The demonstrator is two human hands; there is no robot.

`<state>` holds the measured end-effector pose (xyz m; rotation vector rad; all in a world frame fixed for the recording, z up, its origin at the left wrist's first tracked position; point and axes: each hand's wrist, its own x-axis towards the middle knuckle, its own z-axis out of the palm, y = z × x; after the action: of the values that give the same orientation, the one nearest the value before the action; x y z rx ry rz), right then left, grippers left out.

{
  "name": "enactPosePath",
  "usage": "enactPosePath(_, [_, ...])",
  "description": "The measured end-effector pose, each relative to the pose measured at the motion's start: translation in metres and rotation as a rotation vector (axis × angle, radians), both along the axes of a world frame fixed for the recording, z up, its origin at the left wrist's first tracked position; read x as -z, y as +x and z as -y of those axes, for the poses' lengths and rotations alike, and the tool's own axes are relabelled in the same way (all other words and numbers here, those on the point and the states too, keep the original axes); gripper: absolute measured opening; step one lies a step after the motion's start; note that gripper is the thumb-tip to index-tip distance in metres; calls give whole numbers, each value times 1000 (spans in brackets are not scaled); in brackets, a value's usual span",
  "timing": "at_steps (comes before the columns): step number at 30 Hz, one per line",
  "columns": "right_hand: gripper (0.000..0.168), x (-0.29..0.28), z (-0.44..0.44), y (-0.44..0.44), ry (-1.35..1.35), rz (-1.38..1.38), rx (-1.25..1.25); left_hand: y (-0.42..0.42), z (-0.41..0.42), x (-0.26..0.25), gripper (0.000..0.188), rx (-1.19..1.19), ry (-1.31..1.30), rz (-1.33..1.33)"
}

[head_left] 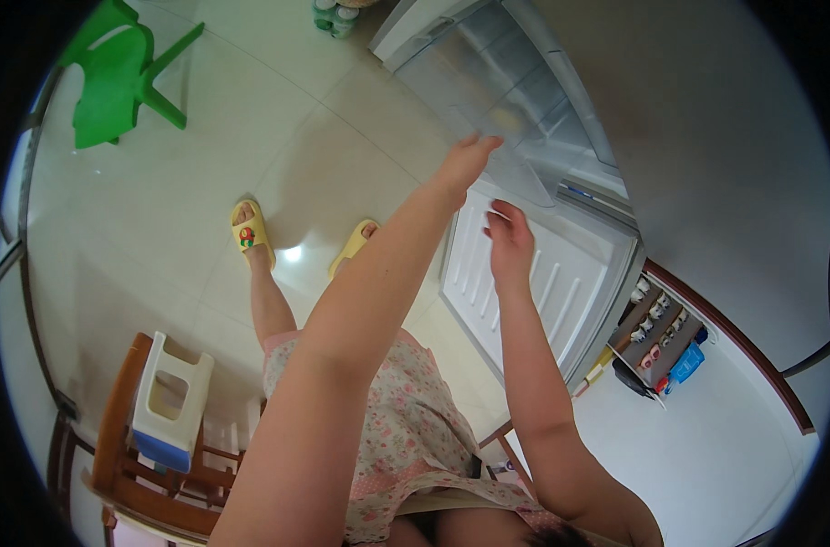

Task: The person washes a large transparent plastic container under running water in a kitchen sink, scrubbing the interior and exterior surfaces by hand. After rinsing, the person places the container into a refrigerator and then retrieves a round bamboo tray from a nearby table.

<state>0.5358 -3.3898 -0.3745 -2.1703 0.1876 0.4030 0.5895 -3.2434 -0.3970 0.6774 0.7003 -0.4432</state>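
Observation:
An open fridge or freezer compartment stands before me, with transparent plastic drawers (pixel 510 82) inside and its white ribbed door panel (pixel 524 273) swung out. My left hand (pixel 471 161) is at the front of the lower clear drawer, fingers stretched out; whether it touches the drawer cannot be told. Over the ribbed door panel is my right hand (pixel 512 239), its fingers loosely bent and apart, with nothing seen in it. Blurred pale items show through the drawer fronts, too unclear to name.
A green plastic chair (pixel 107 82) is at the upper left. At the lower left, a white and blue step stool (pixel 172 403) rests on a wooden chair (pixel 121 410). Bottles (pixel 336 17) stand near the fridge. Sunglasses hang on a rack (pixel 661 328) at the right.

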Motion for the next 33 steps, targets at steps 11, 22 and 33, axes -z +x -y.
enactPosePath(11, [46,15,-47,82,466,-326,310,-96,-19,27,38,4,124,-90])
enactPosePath(22, [54,11,-56,158,415,-141,297,-221,-32,32,29,15,69,-325])
enactPosePath(33, [48,10,2,81,-132,-109,-139,-207,-62,12,29,-33,79,-249])
